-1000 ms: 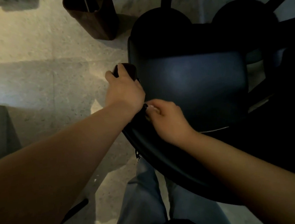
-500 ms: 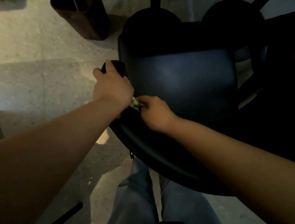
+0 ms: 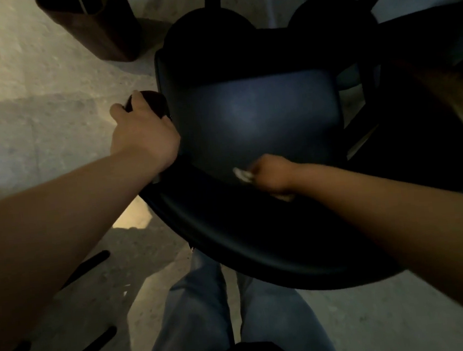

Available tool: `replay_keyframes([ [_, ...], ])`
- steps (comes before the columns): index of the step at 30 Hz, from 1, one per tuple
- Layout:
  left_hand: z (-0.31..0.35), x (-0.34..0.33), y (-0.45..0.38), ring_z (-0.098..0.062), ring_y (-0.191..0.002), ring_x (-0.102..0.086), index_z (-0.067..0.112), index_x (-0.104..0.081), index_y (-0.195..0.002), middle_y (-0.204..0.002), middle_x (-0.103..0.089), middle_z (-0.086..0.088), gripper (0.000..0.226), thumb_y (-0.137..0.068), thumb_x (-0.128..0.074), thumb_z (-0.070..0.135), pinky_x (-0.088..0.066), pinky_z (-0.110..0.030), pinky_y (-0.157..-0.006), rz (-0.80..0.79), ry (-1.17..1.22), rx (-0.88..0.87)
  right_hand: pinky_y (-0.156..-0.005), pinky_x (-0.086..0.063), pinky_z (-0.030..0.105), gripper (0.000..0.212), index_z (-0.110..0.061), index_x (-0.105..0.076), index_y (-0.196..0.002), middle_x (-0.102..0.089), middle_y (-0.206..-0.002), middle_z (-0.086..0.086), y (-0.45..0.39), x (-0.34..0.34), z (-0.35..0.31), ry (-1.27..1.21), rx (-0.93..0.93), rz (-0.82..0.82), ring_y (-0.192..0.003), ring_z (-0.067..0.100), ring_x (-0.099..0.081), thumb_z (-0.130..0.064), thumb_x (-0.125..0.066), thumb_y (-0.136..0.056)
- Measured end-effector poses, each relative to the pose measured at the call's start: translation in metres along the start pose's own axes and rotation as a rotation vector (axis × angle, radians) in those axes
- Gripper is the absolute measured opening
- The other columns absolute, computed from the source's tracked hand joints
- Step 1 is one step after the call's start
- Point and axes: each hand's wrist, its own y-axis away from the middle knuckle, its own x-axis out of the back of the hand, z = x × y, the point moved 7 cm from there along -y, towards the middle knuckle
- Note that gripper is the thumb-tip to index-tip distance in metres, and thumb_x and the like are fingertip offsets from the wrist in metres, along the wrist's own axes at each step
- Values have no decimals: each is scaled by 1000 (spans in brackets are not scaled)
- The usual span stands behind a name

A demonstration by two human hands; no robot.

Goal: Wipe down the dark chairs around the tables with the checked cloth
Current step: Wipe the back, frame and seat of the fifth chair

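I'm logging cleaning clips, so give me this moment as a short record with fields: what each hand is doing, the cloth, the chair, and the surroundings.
left hand: grips the chair's left armrest end
right hand: holds the cloth against the backrest's inner face
cloth: pale, bunched, mostly hidden; check pattern not discernible
chair: dark, seat facing a table
floor: pale speckled stone
brown object: stands on the floor, upper left; identity unclear

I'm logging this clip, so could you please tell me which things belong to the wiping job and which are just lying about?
Job:
chair
cloth, gripped by the right hand
left hand, holding the chair's edge

Lying about:
brown bin
second chair
floor
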Motion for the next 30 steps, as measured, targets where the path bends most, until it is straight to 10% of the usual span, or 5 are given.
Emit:
replay_keyframes([
  [6, 0, 1, 0, -48, -126, -42, 12, -10, -155, -155, -12, -21, 67, -100, -43, 30, -36, -45, -103, 14, -37, -21, -92, -37, 19, 36, -11, -59, -128, -60, -128, 11, -17, -17, -65, -469, 213, 101, -118, 22, -56, -6, -51, -93],
  [21, 2, 0, -2, -54, -127, -37, 8, -16, -153, -152, -18, -27, 67, -97, -46, 29, -32, -49, -108, 38, -50, -50, -92, -46, 34, 32, -11, -60, -122, -59, -126, 14, 38, 74, 135, 768, -98, -88, -115, 30, -58, -17, -50, -92],
  [30, 2, -1, -3, -54, -125, -38, 7, -17, -152, -150, -19, -27, 65, -97, -46, 28, -32, -49, -108, 36, -33, -51, -89, -46, 32, 30, -28, -63, -120, -61, -125, 5, 48, 106, 158, 723, -96, -6, -113, 27, -56, -26, -49, -94],
])
